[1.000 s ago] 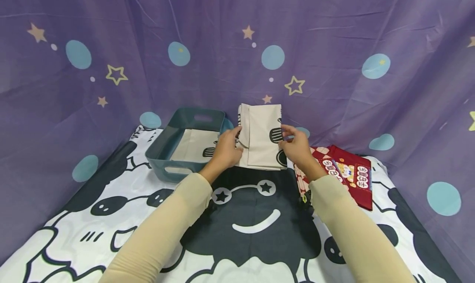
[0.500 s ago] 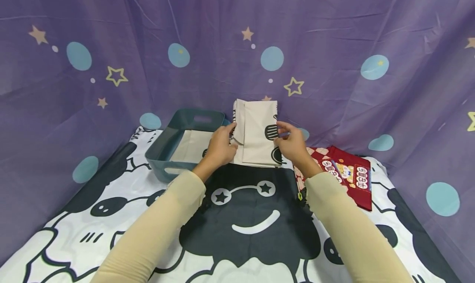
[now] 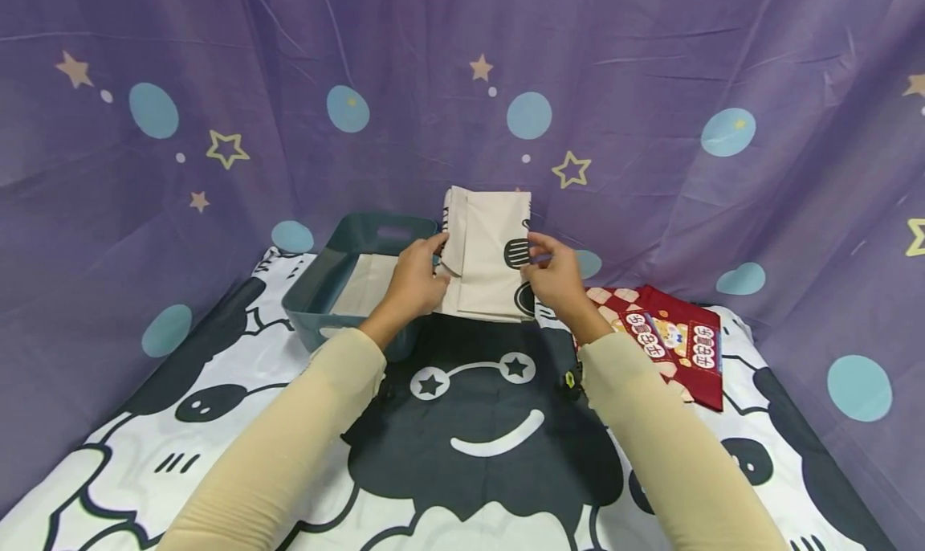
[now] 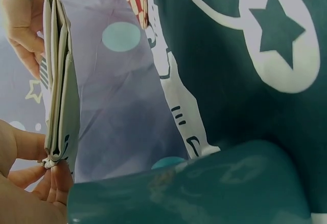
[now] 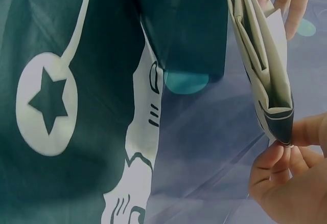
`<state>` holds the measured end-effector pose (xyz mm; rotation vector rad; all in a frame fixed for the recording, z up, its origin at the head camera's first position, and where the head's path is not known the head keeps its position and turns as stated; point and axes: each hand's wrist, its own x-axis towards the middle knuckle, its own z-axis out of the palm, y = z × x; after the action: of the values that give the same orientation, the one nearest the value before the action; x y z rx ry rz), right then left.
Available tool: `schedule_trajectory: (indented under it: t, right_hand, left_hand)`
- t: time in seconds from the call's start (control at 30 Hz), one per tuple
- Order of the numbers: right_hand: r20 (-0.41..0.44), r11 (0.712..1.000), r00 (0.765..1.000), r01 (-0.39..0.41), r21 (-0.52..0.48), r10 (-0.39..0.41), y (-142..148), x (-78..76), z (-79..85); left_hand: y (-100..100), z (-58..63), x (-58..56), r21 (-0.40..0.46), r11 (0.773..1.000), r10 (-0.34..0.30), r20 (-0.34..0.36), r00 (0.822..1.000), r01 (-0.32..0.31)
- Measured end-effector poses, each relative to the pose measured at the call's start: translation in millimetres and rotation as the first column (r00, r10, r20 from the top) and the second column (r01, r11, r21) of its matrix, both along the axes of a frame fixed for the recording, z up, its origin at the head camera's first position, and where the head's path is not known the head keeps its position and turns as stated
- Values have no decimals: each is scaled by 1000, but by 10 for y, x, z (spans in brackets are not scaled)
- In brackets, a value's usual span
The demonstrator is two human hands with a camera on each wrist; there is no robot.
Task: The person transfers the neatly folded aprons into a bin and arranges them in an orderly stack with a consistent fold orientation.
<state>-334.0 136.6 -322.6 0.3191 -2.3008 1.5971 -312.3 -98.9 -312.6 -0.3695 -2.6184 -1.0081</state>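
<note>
A folded cream cloth [image 3: 487, 254] with black printed shapes is held up in front of me, its layers seen edge-on in both wrist views. My left hand [image 3: 415, 278] pinches its left edge between thumb and fingers. On the opposite edge, my right hand [image 3: 558, 282] pinches it the same way. A blue-green plastic bin [image 3: 298, 294] with handle slots stands to the left, partly behind my left hand. Inside it lies another folded cream cloth [image 3: 367, 282], its right part hidden by that hand. The held cloth is just right of the bin, above the table.
Red patterned folded fabric items [image 3: 686, 342] with a cartoon print lie at the right, partly covered by my right sleeve. A small dark item with a yellow-green mark [image 3: 569, 381] is beside that sleeve. A purple curtain [image 3: 621, 69] hangs behind the cartoon-printed tablecloth [image 3: 491, 487].
Both hands have carried the folded cloth leftward and slightly up, nearer the bin. More of the cloth in the bin is now covered by my left hand.
</note>
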Motion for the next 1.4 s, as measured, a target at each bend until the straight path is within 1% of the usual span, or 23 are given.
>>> schedule_trajectory:
  t: [0.17,0.37,0.47,0.7,0.9,1.0,1.13,1.3,1.4]
  right_hand:
    - [1,1000,1000,16,-1,-16,-79,0,-18]
    - [-2,1000,1000,5,-18,-5,-190,-14,-25]
    - [-6,1000,1000,0,-27,0,-254,-16,-14]
    - [-23,999,1000,12,-37,-13,-388,-16,2]
    - [-33,999,999,6,-49,-8,-472,-14,17]
    - [-41,999,999,-6,-52,3,-518,-4,29]
    - [-50,999,999,-11,-53,9,-574,-3,38]
    - [-41,997,999,-5,-71,2,-660,7,73]
    - [-36,996,999,-2,-92,-2,-734,7,98]
  left_hand:
    - [-58,-9,-9,-18,1000,9,16,1000,-8]
    - [-158,-4,-10,-8,1000,11,-17,1000,-11]
    - [-222,6,1,-3,1000,12,-21,1000,-12]
    - [-334,30,33,-10,999,32,-4,999,-32]
    - [-418,59,45,-30,999,37,-45,998,-39]
    - [-471,82,58,-32,999,40,-48,998,-42]
    - [-540,101,67,-21,999,39,-25,999,-39]
    - [-632,119,52,-18,999,33,-34,999,-34]
    - [-697,131,32,-21,999,41,-41,998,-42]
